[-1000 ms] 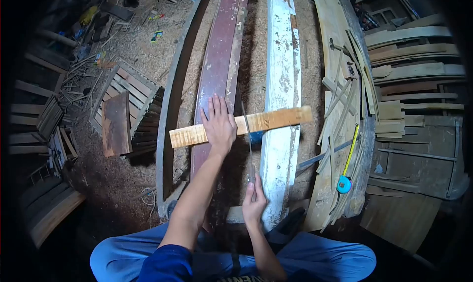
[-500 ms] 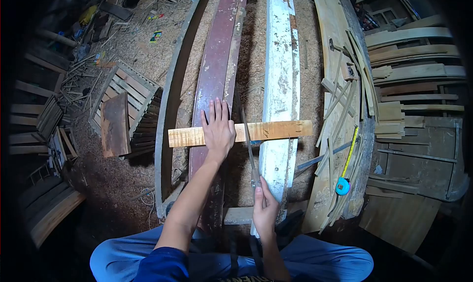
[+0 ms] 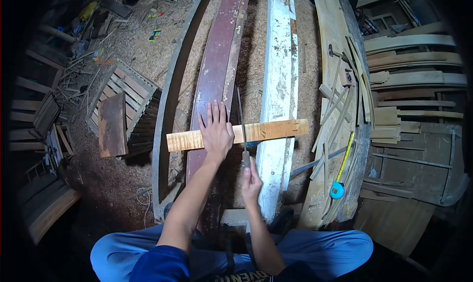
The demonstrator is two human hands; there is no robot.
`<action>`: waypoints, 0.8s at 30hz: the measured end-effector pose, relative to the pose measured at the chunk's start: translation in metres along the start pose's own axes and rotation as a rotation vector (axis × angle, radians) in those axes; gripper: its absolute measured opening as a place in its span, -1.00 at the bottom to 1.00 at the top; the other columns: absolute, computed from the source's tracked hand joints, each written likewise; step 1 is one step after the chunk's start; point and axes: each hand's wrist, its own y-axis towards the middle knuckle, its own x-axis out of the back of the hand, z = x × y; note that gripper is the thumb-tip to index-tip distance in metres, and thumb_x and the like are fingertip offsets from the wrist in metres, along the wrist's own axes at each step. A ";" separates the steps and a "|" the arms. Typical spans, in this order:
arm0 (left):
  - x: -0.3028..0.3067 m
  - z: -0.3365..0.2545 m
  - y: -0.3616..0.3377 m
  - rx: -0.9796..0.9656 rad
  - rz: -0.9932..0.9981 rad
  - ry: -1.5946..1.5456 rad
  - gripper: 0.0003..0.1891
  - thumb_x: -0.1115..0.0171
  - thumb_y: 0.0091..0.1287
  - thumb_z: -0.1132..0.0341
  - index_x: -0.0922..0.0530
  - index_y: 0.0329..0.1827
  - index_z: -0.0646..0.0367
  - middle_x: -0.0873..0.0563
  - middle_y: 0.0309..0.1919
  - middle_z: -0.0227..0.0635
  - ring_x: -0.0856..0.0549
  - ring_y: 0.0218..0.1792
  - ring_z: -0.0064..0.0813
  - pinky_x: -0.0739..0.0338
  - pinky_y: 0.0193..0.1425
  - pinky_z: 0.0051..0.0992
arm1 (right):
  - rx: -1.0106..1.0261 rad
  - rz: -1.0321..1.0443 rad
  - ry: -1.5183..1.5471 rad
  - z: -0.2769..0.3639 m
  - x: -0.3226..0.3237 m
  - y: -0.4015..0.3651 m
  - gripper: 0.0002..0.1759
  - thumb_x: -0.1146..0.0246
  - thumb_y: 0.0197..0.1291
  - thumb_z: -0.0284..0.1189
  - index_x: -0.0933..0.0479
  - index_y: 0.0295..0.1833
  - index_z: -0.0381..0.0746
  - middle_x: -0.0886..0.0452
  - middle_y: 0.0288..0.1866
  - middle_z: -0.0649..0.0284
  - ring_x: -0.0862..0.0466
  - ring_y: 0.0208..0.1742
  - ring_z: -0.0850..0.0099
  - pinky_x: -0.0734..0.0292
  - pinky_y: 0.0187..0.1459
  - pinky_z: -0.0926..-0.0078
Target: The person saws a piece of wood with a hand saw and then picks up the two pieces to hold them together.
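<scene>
A light wooden board (image 3: 276, 130) lies crosswise over a maroon beam (image 3: 217, 55) and a white, paint-flecked beam (image 3: 279, 80). My left hand (image 3: 217, 135) rests flat on the board above the maroon beam, fingers stretched forward. In my right hand (image 3: 251, 183), just below the board, is the handle of a narrow saw (image 3: 241, 109). Its blade crosses the board between the two beams, right beside my left hand, and its far end reaches past the board's far edge.
A blue tape measure (image 3: 337, 190) with its yellow tape out lies on the right plank among thin wood strips. A hammer (image 3: 340, 53) is farther up. Left are a curved board (image 3: 158, 149) and a slatted crate (image 3: 129, 87). Sawdust covers the ground.
My right hand and the saw have moved forward, so more blade extends beyond the board. The board's left end has dipped slightly toward me. My left hand stays on it.
</scene>
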 end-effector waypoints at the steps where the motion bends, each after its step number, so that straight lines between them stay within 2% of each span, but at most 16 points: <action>1: -0.001 0.000 0.002 0.005 -0.026 -0.015 -0.28 0.03 0.49 0.19 -0.23 0.74 0.11 -0.22 0.75 -0.20 -0.15 0.76 -0.20 0.14 0.79 0.13 | -0.089 -0.011 0.045 -0.005 -0.004 -0.006 -0.51 -0.11 0.67 -0.37 -0.47 0.55 -0.36 -0.63 0.45 -0.17 -0.66 0.43 0.19 -0.53 0.38 0.31; 2: 0.000 0.000 0.004 0.013 -0.031 -0.015 -0.28 0.03 0.49 0.19 -0.23 0.74 0.11 -0.22 0.75 -0.20 -0.15 0.76 -0.20 0.14 0.79 0.13 | -0.178 -0.023 0.095 -0.010 -0.008 -0.010 -0.50 -0.11 0.67 -0.34 -0.47 0.55 -0.35 -0.65 0.42 -0.16 -0.68 0.41 0.19 -0.54 0.35 0.32; 4: -0.004 0.002 0.003 -0.003 -0.020 0.018 -0.29 0.01 0.47 0.16 -0.29 0.72 0.05 -0.23 0.75 -0.22 -0.14 0.76 -0.19 0.16 0.78 0.18 | -0.485 0.042 0.173 0.007 0.004 -0.009 -0.50 -0.13 0.66 -0.35 -0.47 0.54 -0.37 -0.70 0.37 -0.12 -0.70 0.38 0.18 -0.54 0.33 0.35; 6: -0.004 0.002 0.002 -0.001 -0.026 0.014 -0.29 0.01 0.47 0.16 -0.29 0.72 0.04 -0.22 0.75 -0.23 -0.14 0.76 -0.19 0.16 0.78 0.18 | -0.467 0.026 0.180 -0.006 0.021 -0.017 -0.50 -0.16 0.63 -0.37 -0.47 0.55 -0.35 -0.73 0.34 -0.07 -0.73 0.34 0.21 -0.55 0.33 0.36; 8: -0.005 0.001 0.002 0.004 -0.038 0.005 -0.29 0.01 0.47 0.16 -0.28 0.73 0.04 -0.21 0.76 -0.23 -0.14 0.76 -0.19 0.16 0.78 0.19 | -0.158 0.059 -0.062 -0.033 0.040 -0.041 -0.48 -0.15 0.67 -0.35 -0.44 0.60 -0.31 -0.54 -0.32 0.49 -0.39 -0.46 0.68 -0.39 -0.42 0.59; 9: -0.006 0.001 0.002 0.005 -0.037 0.008 -0.29 0.00 0.47 0.15 -0.28 0.73 0.04 -0.21 0.76 -0.23 -0.14 0.76 -0.19 0.16 0.78 0.19 | 0.034 -0.028 -0.138 -0.011 0.040 -0.045 -0.49 -0.16 0.65 -0.39 -0.44 0.58 -0.36 -0.75 -0.10 0.28 -0.65 -0.20 0.55 -0.63 -0.07 0.48; 10: -0.006 0.002 0.003 0.002 -0.034 0.014 -0.29 0.00 0.47 0.15 -0.28 0.73 0.04 -0.22 0.76 -0.22 -0.14 0.76 -0.19 0.16 0.78 0.18 | 0.037 -0.033 -0.139 0.022 0.046 -0.045 -0.49 -0.16 0.65 -0.39 -0.44 0.58 -0.36 -0.75 -0.10 0.28 -0.65 -0.20 0.55 -0.63 -0.07 0.48; 12: -0.001 0.000 0.001 -0.001 -0.033 -0.002 -0.30 0.06 0.48 0.20 -0.28 0.73 0.06 -0.24 0.74 -0.20 -0.16 0.75 -0.22 0.14 0.78 0.14 | -0.180 0.105 -0.172 0.091 0.059 -0.050 -0.49 -0.17 0.63 -0.43 -0.44 0.56 -0.39 -0.77 0.23 0.03 -0.70 0.18 0.44 -0.54 0.31 0.40; 13: -0.002 0.001 0.002 -0.005 -0.046 -0.010 -0.29 0.02 0.47 0.18 -0.28 0.73 0.06 -0.23 0.75 -0.20 -0.16 0.75 -0.21 0.16 0.78 0.16 | -0.327 0.161 -0.154 0.110 0.068 -0.049 -0.51 -0.17 0.61 -0.45 -0.46 0.55 -0.38 -0.72 0.32 -0.15 -0.65 0.38 0.40 -0.47 0.39 0.39; 16: -0.003 -0.002 0.001 -0.004 -0.047 -0.011 -0.29 -0.03 0.48 0.17 -0.26 0.73 0.07 -0.23 0.75 -0.20 -0.15 0.75 -0.20 0.18 0.79 0.17 | -0.209 0.107 -0.169 0.120 0.073 -0.038 -0.53 -0.17 0.60 -0.44 -0.49 0.51 -0.39 -0.75 0.24 -0.17 -0.69 0.33 0.38 -0.51 0.35 0.37; 20: -0.004 -0.004 0.007 0.027 0.008 0.051 -0.28 -0.02 0.52 0.16 -0.21 0.75 0.11 -0.19 0.76 -0.21 -0.10 0.77 -0.21 0.23 0.80 0.15 | -0.270 0.099 -0.259 0.134 0.050 -0.011 -0.53 -0.16 0.61 -0.41 -0.51 0.50 -0.39 -0.76 0.19 -0.20 -0.73 0.26 0.36 -0.55 0.31 0.37; 22: -0.008 0.002 0.026 0.056 -0.069 -0.003 -0.27 0.00 0.53 0.16 -0.17 0.76 0.15 -0.15 0.78 -0.22 -0.06 0.78 -0.21 0.25 0.80 0.15 | -0.212 0.024 -0.269 0.130 0.034 0.008 -0.53 -0.15 0.62 -0.38 -0.52 0.49 -0.38 -0.76 0.20 -0.21 -0.77 0.20 0.34 -0.58 0.28 0.37; 23: -0.009 0.001 0.028 0.082 -0.019 0.036 -0.27 0.02 0.55 0.15 -0.14 0.77 0.19 -0.14 0.78 -0.22 -0.04 0.79 -0.19 0.25 0.80 0.14 | -0.221 0.061 -0.207 0.124 0.040 0.016 -0.52 -0.15 0.63 -0.35 -0.52 0.51 -0.36 -0.77 0.20 -0.19 -0.79 0.19 0.31 -0.60 0.24 0.36; 24: -0.004 -0.002 0.029 0.107 -0.001 0.005 -0.27 0.02 0.54 0.15 -0.15 0.76 0.19 -0.16 0.77 -0.21 -0.06 0.78 -0.19 0.24 0.81 0.13 | -0.184 0.094 -0.289 0.120 0.051 0.025 -0.52 -0.15 0.63 -0.34 -0.53 0.52 -0.32 -0.81 0.12 -0.10 -0.78 0.10 0.41 -0.62 0.15 0.38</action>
